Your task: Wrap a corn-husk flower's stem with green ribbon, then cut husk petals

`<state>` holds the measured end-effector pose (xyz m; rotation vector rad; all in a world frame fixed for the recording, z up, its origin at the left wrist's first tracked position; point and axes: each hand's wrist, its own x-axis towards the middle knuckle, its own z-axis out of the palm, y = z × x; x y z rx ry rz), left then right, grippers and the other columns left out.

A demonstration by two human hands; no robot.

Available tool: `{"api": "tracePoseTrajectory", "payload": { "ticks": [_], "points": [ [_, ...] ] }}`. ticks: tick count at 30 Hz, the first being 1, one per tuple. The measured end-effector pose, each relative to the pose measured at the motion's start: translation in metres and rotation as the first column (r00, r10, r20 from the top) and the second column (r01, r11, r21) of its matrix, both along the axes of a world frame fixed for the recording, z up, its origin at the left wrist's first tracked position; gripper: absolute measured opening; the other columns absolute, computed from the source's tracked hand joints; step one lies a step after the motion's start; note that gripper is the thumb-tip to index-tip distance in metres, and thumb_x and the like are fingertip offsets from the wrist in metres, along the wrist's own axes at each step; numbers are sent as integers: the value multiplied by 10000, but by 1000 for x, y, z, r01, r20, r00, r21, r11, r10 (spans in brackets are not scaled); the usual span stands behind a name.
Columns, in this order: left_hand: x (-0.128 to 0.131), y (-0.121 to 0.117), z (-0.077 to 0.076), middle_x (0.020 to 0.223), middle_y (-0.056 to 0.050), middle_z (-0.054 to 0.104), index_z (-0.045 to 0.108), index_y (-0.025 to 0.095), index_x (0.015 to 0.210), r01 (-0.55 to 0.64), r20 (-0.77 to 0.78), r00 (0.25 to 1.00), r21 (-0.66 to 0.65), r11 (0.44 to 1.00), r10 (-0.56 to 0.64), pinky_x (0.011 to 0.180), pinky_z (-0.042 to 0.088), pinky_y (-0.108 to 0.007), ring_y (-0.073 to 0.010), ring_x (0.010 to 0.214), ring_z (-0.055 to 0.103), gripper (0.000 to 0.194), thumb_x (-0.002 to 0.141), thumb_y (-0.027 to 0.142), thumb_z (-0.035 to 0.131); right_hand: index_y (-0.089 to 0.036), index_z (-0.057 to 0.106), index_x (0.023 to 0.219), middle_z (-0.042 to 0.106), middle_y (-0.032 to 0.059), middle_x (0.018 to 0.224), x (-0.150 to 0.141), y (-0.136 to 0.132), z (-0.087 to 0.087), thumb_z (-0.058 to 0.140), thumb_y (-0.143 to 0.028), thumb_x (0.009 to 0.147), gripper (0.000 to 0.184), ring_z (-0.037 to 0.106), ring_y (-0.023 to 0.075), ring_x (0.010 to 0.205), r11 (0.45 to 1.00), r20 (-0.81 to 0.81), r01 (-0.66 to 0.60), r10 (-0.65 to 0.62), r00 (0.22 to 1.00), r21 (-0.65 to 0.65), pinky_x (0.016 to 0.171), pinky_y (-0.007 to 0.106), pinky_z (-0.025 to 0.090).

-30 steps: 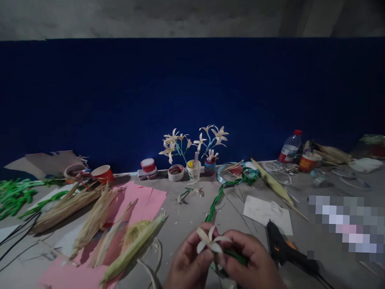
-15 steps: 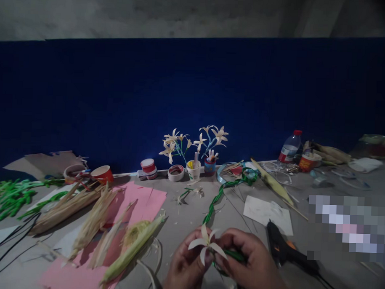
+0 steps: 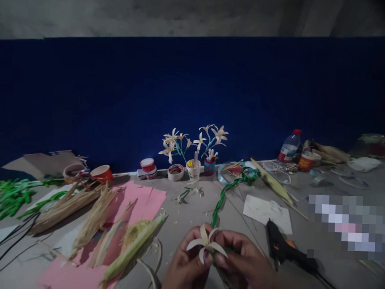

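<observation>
A cream flower with narrow pointed petals (image 3: 207, 242) faces up between my hands, low in the head view. My left hand (image 3: 187, 264) is closed around its base, the thumb just under the petals. Beside it, my right hand (image 3: 250, 262) pinches green ribbon against the flower's base, thumb and fingertips close to the left thumb. From behind the hands the twisted green ribbon (image 3: 220, 202) runs up the table to its roll (image 3: 249, 175). The flower's stem is mostly hidden by my fingers.
A black glue gun (image 3: 288, 251) lies right of my hands, near a white sheet (image 3: 267, 212). Corn husks (image 3: 133, 250) rest on pink paper (image 3: 146, 197) at left. Finished flowers (image 3: 172, 143) stand behind cups (image 3: 193, 170) along the blue partition (image 3: 118, 95).
The green ribbon's near stretch has shifted slightly right. My right fingers have drawn in behind the flower, covering green ribbon that showed between them. The flower stays nearly in place.
</observation>
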<state>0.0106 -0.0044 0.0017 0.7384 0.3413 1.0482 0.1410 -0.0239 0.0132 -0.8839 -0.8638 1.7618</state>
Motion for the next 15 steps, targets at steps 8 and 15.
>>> {"api": "tracePoseTrajectory", "payload": {
  "ticks": [8,15],
  "points": [
    [-4,-1,1,762,-3,578,743,174,781,-120,-72,990,-6,993,119,723,410,-239,-158,772,523,263,622,341,870,-185,518,630,422,-72,577,-1,-5,17,812,-532,641,454,318,77,545,962,181,167,-208,961,218,488,201,250],
    [-4,0,8,729,-16,572,683,177,673,-148,-184,971,39,988,152,719,423,-295,-197,741,532,286,631,411,843,-189,508,627,327,-126,486,-1,-2,22,852,-516,576,477,183,34,443,998,120,58,-57,991,-4,422,198,134]
  ]
}}
